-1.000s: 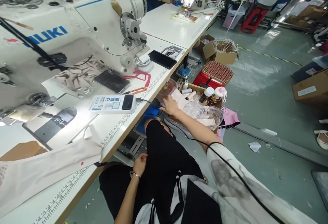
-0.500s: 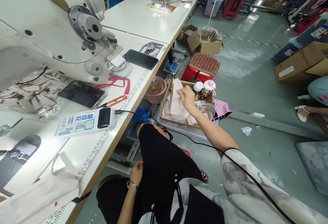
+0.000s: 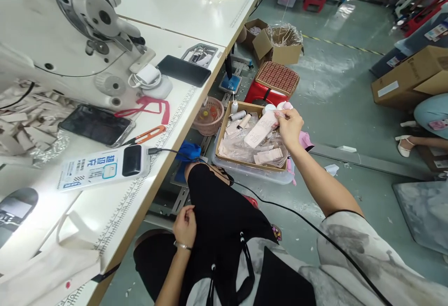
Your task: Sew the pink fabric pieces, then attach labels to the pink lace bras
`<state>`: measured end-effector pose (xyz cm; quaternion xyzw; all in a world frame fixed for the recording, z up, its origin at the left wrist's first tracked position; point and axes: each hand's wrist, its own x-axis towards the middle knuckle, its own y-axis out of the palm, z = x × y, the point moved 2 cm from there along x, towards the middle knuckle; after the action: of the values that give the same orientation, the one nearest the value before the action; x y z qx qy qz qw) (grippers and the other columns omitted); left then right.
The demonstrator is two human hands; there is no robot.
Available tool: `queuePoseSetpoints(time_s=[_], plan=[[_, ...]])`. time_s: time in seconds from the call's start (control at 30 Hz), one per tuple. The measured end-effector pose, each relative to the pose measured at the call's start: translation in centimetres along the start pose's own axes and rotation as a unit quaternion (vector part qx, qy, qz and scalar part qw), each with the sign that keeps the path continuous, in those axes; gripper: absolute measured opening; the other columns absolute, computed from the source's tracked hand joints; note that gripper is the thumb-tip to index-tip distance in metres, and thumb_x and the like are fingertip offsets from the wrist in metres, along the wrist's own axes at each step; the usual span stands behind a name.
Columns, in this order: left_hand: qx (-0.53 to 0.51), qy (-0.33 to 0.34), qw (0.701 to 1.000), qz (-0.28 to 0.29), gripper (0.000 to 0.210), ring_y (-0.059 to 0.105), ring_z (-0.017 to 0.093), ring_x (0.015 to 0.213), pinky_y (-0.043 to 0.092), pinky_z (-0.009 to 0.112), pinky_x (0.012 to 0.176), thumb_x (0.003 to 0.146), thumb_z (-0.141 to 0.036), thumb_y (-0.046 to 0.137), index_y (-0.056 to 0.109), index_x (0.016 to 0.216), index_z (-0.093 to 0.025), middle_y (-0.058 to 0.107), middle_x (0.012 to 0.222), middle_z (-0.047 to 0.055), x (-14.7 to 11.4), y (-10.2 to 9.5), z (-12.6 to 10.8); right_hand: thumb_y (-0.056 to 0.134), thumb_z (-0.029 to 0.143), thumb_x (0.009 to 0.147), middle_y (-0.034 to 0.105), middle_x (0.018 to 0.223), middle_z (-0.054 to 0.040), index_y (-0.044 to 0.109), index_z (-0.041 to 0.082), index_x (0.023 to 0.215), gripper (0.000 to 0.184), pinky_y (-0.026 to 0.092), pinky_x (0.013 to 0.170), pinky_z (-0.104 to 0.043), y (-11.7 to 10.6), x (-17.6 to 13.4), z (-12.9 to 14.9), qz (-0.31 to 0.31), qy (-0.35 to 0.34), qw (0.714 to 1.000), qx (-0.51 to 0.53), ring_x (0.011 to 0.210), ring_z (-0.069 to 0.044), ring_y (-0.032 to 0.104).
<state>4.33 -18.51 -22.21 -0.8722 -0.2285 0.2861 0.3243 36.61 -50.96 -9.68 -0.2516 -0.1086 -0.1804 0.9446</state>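
r hand (image 3: 291,126) pinches pale printed strip (image 3: 261,131) by one end, over open cardboard box (image 3: 250,163) w/ plastic bags (image 3: 241,151), nr counter (image 3: 184,114). l hand (image 3: 185,226), part-curled, by black trousers (image 3: 224,203); can't tell if gripping anything.

Right hand (image 3: 291,128): reaches forward with bare forearm (image 3: 320,182), closed in a pinch. Left hand (image 3: 185,227): rests low by thigh (image 3: 212,198), loosely curled.
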Motion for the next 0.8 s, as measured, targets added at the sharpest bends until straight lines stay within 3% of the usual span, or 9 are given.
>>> queuePoseSetpoints(time_s=[0.1, 0.17, 0.23, 0.3, 0.37, 0.5, 0.57, 0.67, 0.8], plan=[[0.015, 0.235, 0.972, 0.007, 0.034, 0.064, 0.022, 0.095, 0.049, 0.032, 0.096, 0.095, -0.032, 0.036, 0.068, 0.095, -0.021, 0.066, 0.096, 0.01, -0.3, 0.7, -7.9, 0.062, 0.038, 0.081, 0.06, 0.085, -0.0021, 0.069, 0.016, 0.079, 0.023, 0.05, 0.047, -0.026, 0.3, -0.2, 0.0, 0.02, 0.004, 1.0, 0.023, 0.052, -0.01, 0.057], [0.03, 0.358, 0.931, 0.067, 0.033, 0.059, 0.022, 0.114, 0.043, 0.033, 0.106, 0.097, -0.031, 0.038, 0.07, 0.096, -0.021, 0.062, 0.118, 0.013, 0.8, 2.4, -13.9, 0.064, 0.04, 0.08, 0.06, 0.086, -0.0022, 0.068, 0.016, 0.078, 0.024, 0.049, 0.047, -0.026, 0.5, -0.3, 0.2, 0.024, 0.005, 0.999, 0.034, 0.052, -0.011, 0.058], [0.091, 0.397, 0.903, 0.139, 0.026, 0.049, 0.026, 0.13, 0.034, 0.037, 0.116, 0.095, -0.029, 0.048, 0.072, 0.094, -0.019, 0.051, 0.141, 0.013, 3.0, 5.0, -18.8, 0.065, 0.039, 0.079, 0.06, 0.086, -0.0022, 0.068, 0.016, 0.077, 0.024, 0.049, 0.046, -0.026, 0.5, -0.5, 0.5, 0.025, 0.01, 0.999, 0.041, 0.051, -0.011, 0.058], [0.181, 0.379, 0.872, 0.253, 0.022, 0.042, 0.028, 0.138, 0.028, 0.042, 0.12, 0.092, -0.024, 0.054, 0.072, 0.104, -0.018, 0.046, 0.148, 0.011, 5.6, 8.0, -21.7, 0.064, 0.039, 0.079, 0.06, 0.086, -0.0025, 0.067, 0.015, 0.078, 0.024, 0.048, 0.047, -0.026, 0.3, -0.4, 0.8, 0.022, 0.012, 0.999, 0.042, 0.051, -0.011, 0.057], [0.21, 0.361, 0.859, 0.295, 0.027, 0.049, 0.028, 0.132, 0.035, 0.04, 0.115, 0.087, -0.02, 0.061, 0.07, 0.112, -0.017, 0.051, 0.146, 0.011, 7.8, 10.3, -22.6, 0.063, 0.038, 0.081, 0.061, 0.088, -0.0031, 0.068, 0.015, 0.08, 0.024, 0.049, 0.049, -0.027, -0.2, -0.1, 0.9, 0.013, 0.002, 0.999, 0.033, 0.051, -0.01, 0.056], [0.25, 0.319, 0.857, 0.317, 0.031, 0.053, 0.028, 0.126, 0.041, 0.045, 0.108, 0.086, -0.026, 0.066, 0.067, 0.115, -0.016, 0.056, 0.139, 0.015, 9.8, 12.7, -21.1, 0.061, 0.039, 0.085, 0.06, 0.087, -0.0015, 0.068, 0.016, 0.083, 0.024, 0.051, 0.057, -0.028, -1.2, 1.4, -0.1, -0.025, -0.023, 0.999, 0.011, 0.052, -0.009, 0.056], [0.263, 0.298, 0.866, 0.304, 0.027, 0.051, 0.03, 0.127, 0.039, 0.049, 0.108, 0.088, -0.029, 0.064, 0.068, 0.113, -0.017, 0.056, 0.136, 0.014, 10.1, 13.1, -20.2, 0.061, 0.039, 0.085, 0.059, 0.083, -0.0003, 0.067, 0.017, 0.081, 0.024, 0.051, 0.061, -0.029, -1.3, 2.0, -1.3, -0.032, -0.025, 0.999, -0.009, 0.054, -0.01, 0.057], [0.267, 0.267, 0.886, 0.27, 0.024, 0.047, 0.033, 0.129, 0.038, 0.047, 0.107, 0.088, -0.028, 0.061, 0.071, 0.109, -0.023, 0.057, 0.133, 0.012, 10.2, 13.4, -19.5, 0.059, 0.038, 0.086, 0.057, 0.076, 0.0006, 0.066, 0.017, 0.077, 0.024, 0.052, 0.071, -0.032, -1.2, 2.2, -3.5, -0.038, -0.018, 0.996, -0.079, 0.061, -0.013, 0.057], [0.253, 0.22, 0.915, 0.223, 0.03, 0.052, 0.032, 0.12, 0.045, 0.041, 0.1, 0.09, -0.028, 0.057, 0.068, 0.115, -0.017, 0.055, 0.127, 0.016, 10.3, 13.3, -19.3, 0.055, 0.027, 0.084, 0.055, 0.075, -0.0013, 0.067, 0.017, 0.077, 0.018, 0.05, 0.078, -0.036, -1.8, 0.9, -6.0, -0.027, -0.012, 0.99, -0.139, 0.068, -0.017, 0.056]])
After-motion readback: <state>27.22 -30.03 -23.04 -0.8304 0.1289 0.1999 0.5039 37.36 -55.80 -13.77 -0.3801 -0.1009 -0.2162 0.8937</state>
